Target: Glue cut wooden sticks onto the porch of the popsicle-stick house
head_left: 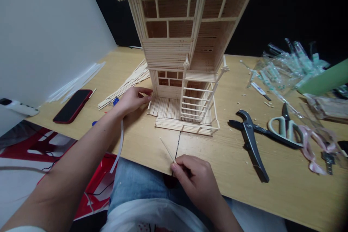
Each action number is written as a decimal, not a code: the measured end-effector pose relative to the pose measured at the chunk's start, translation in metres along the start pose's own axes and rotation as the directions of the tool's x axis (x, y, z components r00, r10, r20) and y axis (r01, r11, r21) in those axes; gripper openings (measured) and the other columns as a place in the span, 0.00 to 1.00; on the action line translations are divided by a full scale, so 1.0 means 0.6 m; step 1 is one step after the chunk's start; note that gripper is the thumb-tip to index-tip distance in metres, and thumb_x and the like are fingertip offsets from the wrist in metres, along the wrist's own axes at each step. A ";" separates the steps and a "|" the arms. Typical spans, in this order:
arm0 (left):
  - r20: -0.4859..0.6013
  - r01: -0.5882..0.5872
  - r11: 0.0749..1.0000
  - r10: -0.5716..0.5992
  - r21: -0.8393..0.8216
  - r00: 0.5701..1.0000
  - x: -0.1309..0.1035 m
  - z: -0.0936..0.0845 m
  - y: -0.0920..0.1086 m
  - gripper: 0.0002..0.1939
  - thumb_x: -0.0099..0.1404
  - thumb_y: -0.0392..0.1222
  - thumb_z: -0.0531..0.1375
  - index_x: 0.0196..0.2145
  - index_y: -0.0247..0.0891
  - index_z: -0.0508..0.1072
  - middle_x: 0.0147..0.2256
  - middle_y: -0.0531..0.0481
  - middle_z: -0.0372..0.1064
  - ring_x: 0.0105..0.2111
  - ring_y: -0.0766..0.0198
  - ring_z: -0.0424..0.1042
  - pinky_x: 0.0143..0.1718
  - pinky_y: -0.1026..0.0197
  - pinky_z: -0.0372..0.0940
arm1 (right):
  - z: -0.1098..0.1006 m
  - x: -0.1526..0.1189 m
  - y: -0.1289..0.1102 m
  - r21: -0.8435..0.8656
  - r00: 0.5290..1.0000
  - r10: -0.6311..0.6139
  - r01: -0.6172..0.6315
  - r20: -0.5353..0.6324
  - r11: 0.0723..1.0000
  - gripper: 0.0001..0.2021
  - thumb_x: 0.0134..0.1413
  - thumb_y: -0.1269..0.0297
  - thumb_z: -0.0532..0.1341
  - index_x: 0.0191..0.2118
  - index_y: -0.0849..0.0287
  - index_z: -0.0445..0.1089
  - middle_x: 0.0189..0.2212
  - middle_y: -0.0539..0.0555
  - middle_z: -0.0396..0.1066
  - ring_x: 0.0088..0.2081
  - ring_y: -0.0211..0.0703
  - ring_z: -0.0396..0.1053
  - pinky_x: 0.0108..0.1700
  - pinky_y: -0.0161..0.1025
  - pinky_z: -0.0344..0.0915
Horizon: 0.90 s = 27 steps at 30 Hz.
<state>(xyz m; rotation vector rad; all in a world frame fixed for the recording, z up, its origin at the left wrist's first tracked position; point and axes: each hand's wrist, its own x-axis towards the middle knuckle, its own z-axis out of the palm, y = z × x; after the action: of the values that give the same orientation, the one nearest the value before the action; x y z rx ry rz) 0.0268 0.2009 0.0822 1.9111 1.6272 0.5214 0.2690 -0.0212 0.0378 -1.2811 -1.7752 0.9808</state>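
Observation:
A model house built of thin wooden sticks stands upright on the table, with a ladder and a low-railed porch at its front. My left hand rests beside the porch's left edge, its thumb and forefinger apart and their tips at the railing; whether they press on it I cannot tell. In front of the house, my right hand pinches the lower end of a short wooden stick between thumb and forefinger. The stick points up and left, apart from the house.
Left of the house lie loose wooden sticks, a phone and clear glue sticks. Black-handled cutters, scissors, a pink ribbon with a key and crumpled plastic wrappers lie on the right.

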 end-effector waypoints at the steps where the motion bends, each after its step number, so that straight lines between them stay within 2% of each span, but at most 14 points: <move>1: 0.005 -0.004 1.000 0.004 -0.007 1.000 -0.001 -0.001 0.000 0.25 0.58 0.53 0.66 0.50 0.37 0.81 0.46 0.41 0.81 0.37 0.54 0.76 0.43 0.53 0.69 | 0.000 0.000 0.000 0.000 1.000 0.001 -0.001 0.002 1.000 0.15 0.68 0.62 0.57 0.29 0.58 0.70 0.22 0.49 0.69 0.26 0.37 0.66 0.31 0.35 0.56; 7: 0.028 -0.010 0.999 0.011 -0.033 1.000 -0.006 -0.009 0.002 0.35 0.55 0.56 0.67 0.56 0.32 0.77 0.53 0.38 0.77 0.41 0.54 0.75 0.45 0.54 0.69 | -0.001 0.002 0.000 -0.008 1.000 -0.001 0.001 -0.001 1.000 0.14 0.68 0.61 0.57 0.29 0.58 0.71 0.22 0.49 0.70 0.26 0.37 0.66 0.31 0.35 0.56; 10: 0.063 0.002 0.999 0.001 -0.042 0.998 -0.006 -0.011 0.002 0.37 0.53 0.55 0.69 0.57 0.33 0.76 0.54 0.38 0.76 0.42 0.53 0.75 0.46 0.53 0.69 | -0.001 0.002 0.000 -0.008 1.000 -0.005 0.004 -0.001 1.000 0.15 0.68 0.62 0.57 0.29 0.58 0.71 0.22 0.49 0.70 0.26 0.37 0.67 0.31 0.35 0.57; 13: 0.073 0.012 0.999 -0.008 -0.051 0.997 -0.005 -0.011 -0.002 0.37 0.51 0.55 0.70 0.56 0.36 0.77 0.54 0.38 0.76 0.43 0.53 0.75 0.47 0.52 0.69 | -0.002 0.001 -0.001 -0.010 1.000 -0.005 0.005 -0.006 1.000 0.15 0.68 0.61 0.57 0.28 0.58 0.70 0.22 0.48 0.69 0.26 0.37 0.66 0.31 0.35 0.57; 22: 0.082 0.011 0.996 -0.004 -0.092 0.997 -0.004 -0.009 -0.007 0.34 0.52 0.53 0.71 0.54 0.36 0.78 0.52 0.37 0.77 0.42 0.54 0.75 0.46 0.52 0.69 | 0.000 0.002 -0.001 -0.024 1.000 -0.001 0.001 -0.012 1.000 0.15 0.68 0.61 0.57 0.29 0.57 0.71 0.22 0.48 0.69 0.25 0.37 0.66 0.30 0.35 0.57; 27: 0.066 0.001 0.994 0.006 -0.112 0.998 -0.006 -0.010 -0.009 0.36 0.51 0.55 0.71 0.55 0.35 0.77 0.53 0.37 0.76 0.42 0.53 0.75 0.47 0.51 0.68 | -0.001 0.002 -0.001 -0.009 1.000 0.018 -0.018 -0.002 1.000 0.14 0.67 0.61 0.58 0.29 0.58 0.71 0.22 0.48 0.70 0.26 0.37 0.66 0.31 0.35 0.57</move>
<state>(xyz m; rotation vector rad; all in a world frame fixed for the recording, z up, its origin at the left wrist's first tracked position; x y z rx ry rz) 0.0185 0.1989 0.0834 1.8294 1.5218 0.5338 0.2688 -0.0204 0.0388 -1.3053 -1.7711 0.9824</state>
